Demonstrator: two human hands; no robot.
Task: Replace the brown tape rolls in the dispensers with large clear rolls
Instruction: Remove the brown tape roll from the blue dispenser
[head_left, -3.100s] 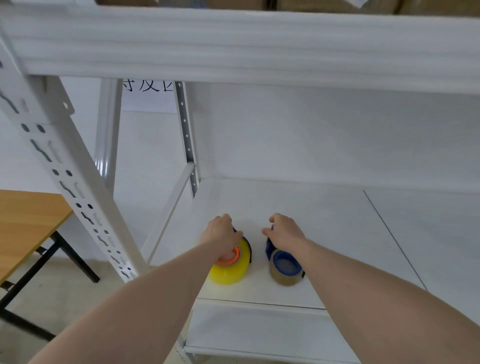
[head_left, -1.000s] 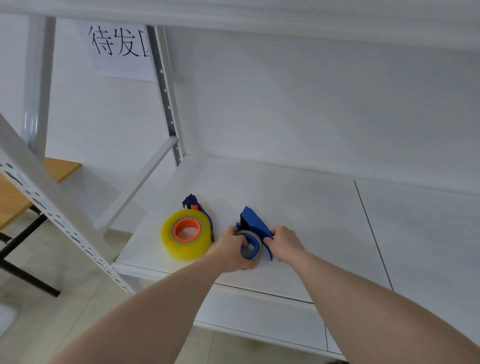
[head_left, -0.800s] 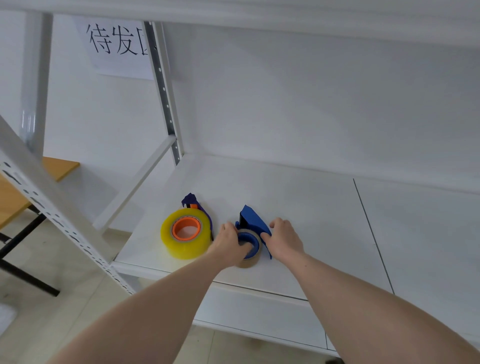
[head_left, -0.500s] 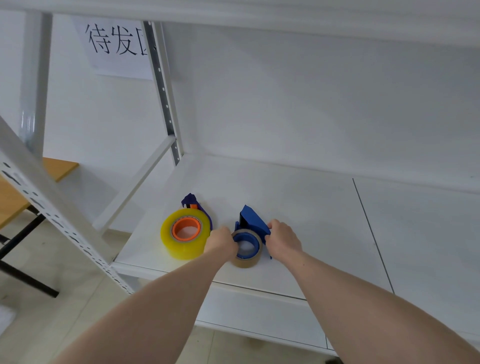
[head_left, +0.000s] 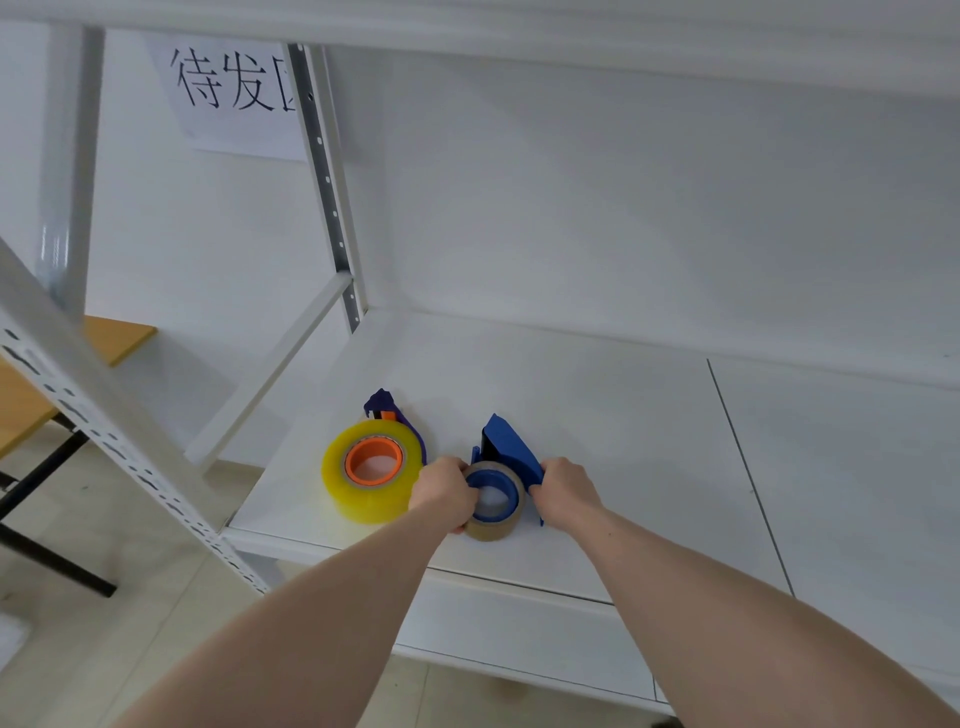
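Observation:
A small brown tape roll (head_left: 493, 527) sits on the blue hub of a blue dispenser (head_left: 506, 449) lying near the front of the white shelf (head_left: 623, 441). My left hand (head_left: 444, 491) grips the roll's left side. My right hand (head_left: 566, 491) holds the dispenser's blue body on the right. To the left lies a large yellowish clear roll (head_left: 371, 470) with an orange core, mounted on a second blue dispenser (head_left: 387, 408) whose end pokes out behind it.
White perforated rack posts (head_left: 104, 415) and a diagonal brace (head_left: 270, 379) frame the shelf's left end. A paper sign (head_left: 228, 88) hangs on the back wall. A wooden table (head_left: 31, 384) with black legs stands at the left over the tiled floor.
Both hands left the two dispensers and came together on the right one. The brown roll has slid forward off the dispenser toward the shelf's front edge, with my left hand moving around its left side.

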